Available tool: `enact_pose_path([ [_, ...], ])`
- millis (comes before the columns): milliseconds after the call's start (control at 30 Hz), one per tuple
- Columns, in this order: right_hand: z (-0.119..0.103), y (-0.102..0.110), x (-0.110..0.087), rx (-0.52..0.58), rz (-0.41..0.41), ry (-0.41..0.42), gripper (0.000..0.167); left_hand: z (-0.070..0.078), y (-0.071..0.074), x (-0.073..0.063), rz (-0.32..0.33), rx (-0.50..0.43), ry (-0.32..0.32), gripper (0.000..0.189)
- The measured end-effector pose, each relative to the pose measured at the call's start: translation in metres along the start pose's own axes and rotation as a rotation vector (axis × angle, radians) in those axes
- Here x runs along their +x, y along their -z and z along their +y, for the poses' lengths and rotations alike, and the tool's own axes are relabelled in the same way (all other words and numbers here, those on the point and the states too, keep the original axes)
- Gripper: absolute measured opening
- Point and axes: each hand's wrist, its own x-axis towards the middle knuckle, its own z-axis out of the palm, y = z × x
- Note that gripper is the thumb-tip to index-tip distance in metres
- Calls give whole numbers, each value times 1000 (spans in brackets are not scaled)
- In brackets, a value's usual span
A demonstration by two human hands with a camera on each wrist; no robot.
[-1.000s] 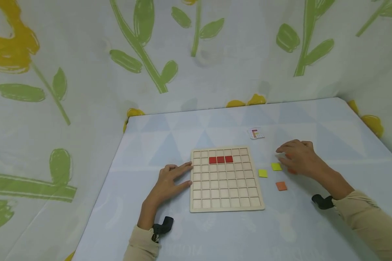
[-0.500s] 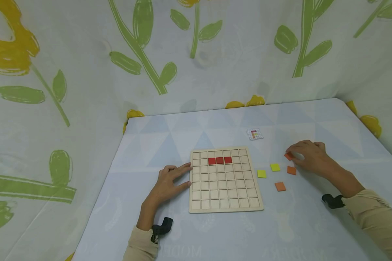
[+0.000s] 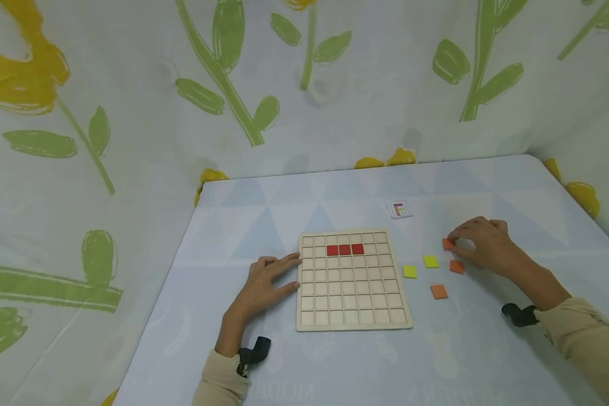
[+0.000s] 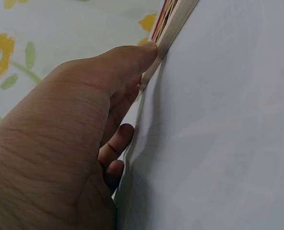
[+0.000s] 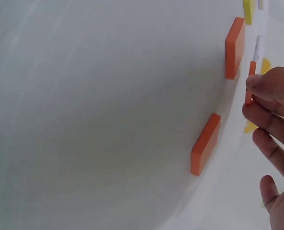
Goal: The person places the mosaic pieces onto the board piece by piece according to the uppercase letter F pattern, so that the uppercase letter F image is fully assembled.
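A wooden grid board (image 3: 352,326) lies on the table, with three red tiles (image 3: 344,250) side by side in its second row from the far edge. At the board's left edge, my left hand (image 3: 261,286) rests its thumb and index fingertip against the rim. In the left wrist view, the thumb (image 4: 132,60) meets the board's side. Right of the board, my right hand (image 3: 484,243) pinches an orange tile (image 5: 251,72) between thumb and fingers. Two more orange tiles (image 3: 438,291) (image 3: 457,267) lie flat nearby, beside two yellow tiles (image 3: 410,272) (image 3: 431,261).
A small card stack (image 3: 400,209) with a printed coloured grid pattern lies beyond the board, to its right. The pale patterned table (image 3: 233,225) meets a flower-print cloth (image 3: 375,113) at the back and left. A black wrist camera (image 3: 255,351) sits on the left wrist.
My right hand has drawn back to the right with the orange tile pinched, uncovering another orange tile on the table. The left hand stays at the board's edge.
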Motion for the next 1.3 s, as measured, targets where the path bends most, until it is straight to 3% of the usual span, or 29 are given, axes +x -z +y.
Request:
enact_pose_path([
  [467, -29, -3, 9, 66, 41, 82, 21, 5, 3, -1, -12, -20, 7, 56],
  [700, -46, -8, 16, 67, 99, 175, 20, 3, 1, -1, -14, 6, 10, 57],
  [1300, -88, -23, 34, 126, 97, 297, 19, 3, 1, -1, -7, 34, 7, 57],
])
